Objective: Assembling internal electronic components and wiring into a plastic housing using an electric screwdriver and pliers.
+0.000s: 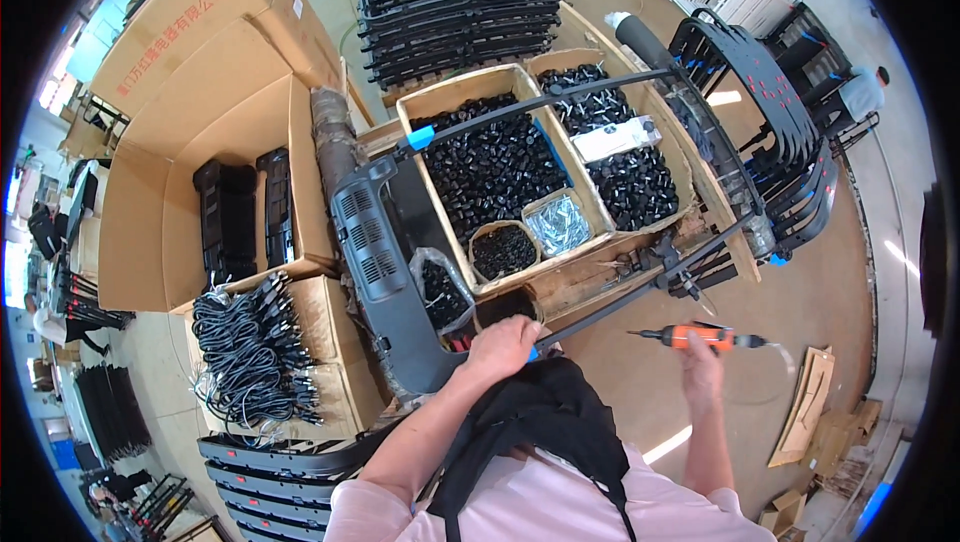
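Observation:
My left hand (503,346) is closed on the near bar of a black metal frame (615,304), beside a piece of blue tape (532,353); the fingertips are partly hidden. In my right hand (703,370) is an orange and black electric screwdriver (697,337). Its bit points left and it is held apart from the frame, with a cord trailing from its rear end. A black plastic panel (372,242) with vent slots forms the left side of the frame, which lies across the workbench and over the parts boxes.
A box of black knobs (424,174) stands mid-bench, holding smaller boxes of silver screws (560,225) and dark screws (503,250). Coiled black cables (255,352) lie at left before a large open carton (140,217). Black frames (460,12) are stacked behind; more (800,157) stand right.

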Demonstrator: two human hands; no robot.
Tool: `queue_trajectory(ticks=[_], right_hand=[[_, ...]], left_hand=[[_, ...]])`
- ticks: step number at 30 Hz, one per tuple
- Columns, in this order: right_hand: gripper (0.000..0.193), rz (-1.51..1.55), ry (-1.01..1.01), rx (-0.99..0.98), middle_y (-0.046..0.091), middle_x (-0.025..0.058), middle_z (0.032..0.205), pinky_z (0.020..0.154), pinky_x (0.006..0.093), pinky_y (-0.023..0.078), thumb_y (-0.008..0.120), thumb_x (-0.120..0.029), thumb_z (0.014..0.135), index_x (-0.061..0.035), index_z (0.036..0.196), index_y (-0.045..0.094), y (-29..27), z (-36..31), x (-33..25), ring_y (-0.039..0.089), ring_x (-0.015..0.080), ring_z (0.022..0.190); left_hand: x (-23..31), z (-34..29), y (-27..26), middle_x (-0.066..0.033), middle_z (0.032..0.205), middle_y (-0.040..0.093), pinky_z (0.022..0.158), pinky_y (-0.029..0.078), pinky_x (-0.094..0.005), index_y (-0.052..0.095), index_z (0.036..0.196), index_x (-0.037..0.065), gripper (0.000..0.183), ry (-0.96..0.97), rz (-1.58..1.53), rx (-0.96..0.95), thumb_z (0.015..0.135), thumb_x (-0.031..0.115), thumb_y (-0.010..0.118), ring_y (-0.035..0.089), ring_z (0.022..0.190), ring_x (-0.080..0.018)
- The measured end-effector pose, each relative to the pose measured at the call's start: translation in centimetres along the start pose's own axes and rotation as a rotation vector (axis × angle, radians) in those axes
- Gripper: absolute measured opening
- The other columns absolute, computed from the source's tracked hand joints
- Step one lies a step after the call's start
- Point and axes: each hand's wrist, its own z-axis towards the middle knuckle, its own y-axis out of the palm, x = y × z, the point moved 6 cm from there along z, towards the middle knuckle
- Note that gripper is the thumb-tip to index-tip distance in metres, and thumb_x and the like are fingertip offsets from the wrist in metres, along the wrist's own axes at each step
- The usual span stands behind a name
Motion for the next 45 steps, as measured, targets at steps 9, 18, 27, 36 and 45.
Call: queue_trajectory(ticks=[9, 18, 27, 36, 45], right_hand=[[0.021, 0.319, 0.464, 0.093, 0.069, 0.004, 0.112, 0.096, 0.0448, 0.059, 0.075, -0.018, 0.098, -0.0135, 0.115, 0.063, 7.2, 13.6, 26.7, 0.07, 0.0244, 0.1], [0.025, 0.084, 0.821, -0.4, 0.07, 0.0125, 0.117, 0.091, 0.0433, 0.063, 0.066, -0.022, 0.103, -0.0049, 0.121, 0.063, 11.3, 15.7, 33.4, 0.071, 0.0253, 0.101], [0.043, -0.955, 0.766, -1.593, 0.078, 0.0074, 0.109, 0.079, 0.0308, 0.061, 0.068, -0.042, 0.102, -0.0029, 0.119, 0.075, 13.8, 8.7, 4.1, 0.074, 0.0169, 0.096], [0.046, -1.087, -1.124, -1.08, 0.072, 0.023, 0.123, 0.105, 0.0479, 0.052, 0.065, -0.038, 0.097, -0.0011, 0.124, 0.071, 49.3, 20.1, -4.8, 0.067, 0.0398, 0.118], [0.083, -1.381, -0.64, -1.331, 0.07, 0.0102, 0.09, 0.071, 0.0325, 0.053, 0.051, -0.07, 0.102, 0.0089, 0.119, 0.072, 59.7, 35.1, 5.0, 0.065, 0.0164, 0.08]], left_hand=[[1.3, 0.9, 2.8, -0.0271, 0.118, 0.074, 0.104, 0.052, -0.0536, 0.078, 0.114, 0.002, 0.074, -0.312, 0.211, -0.048, 0.108, 0.062, 0.035, 0.069, 0.116, -0.0443], [3.6, 1.8, 2.6, -0.0224, 0.116, 0.075, 0.104, 0.052, -0.0523, 0.079, 0.117, 0.014, 0.06, -0.462, 0.241, -0.093, 0.108, 0.058, 0.039, 0.069, 0.114, -0.043], [3.5, 1.1, 1.2, -0.021, 0.119, 0.075, 0.104, 0.053, -0.0524, 0.077, 0.119, 0.013, 0.058, -0.476, 0.172, -0.065, 0.108, 0.056, 0.04, 0.07, 0.116, -0.0405], [6.9, -3.9, 1.3, -0.0153, 0.104, 0.074, 0.088, 0.056, -0.0493, 0.073, 0.106, 0.009, 0.028, -0.014, 0.148, 0.994, 0.095, 0.036, 0.071, 0.072, 0.1, -0.0343], [2.3, -3.6, 16.0, -0.0155, 0.137, 0.064, 0.1, 0.053, -0.0433, 0.057, 0.137, 0.004, 0.073, -0.347, -1.137, 0.721, 0.098, 0.065, 0.064, 0.062, 0.126, -0.029]])
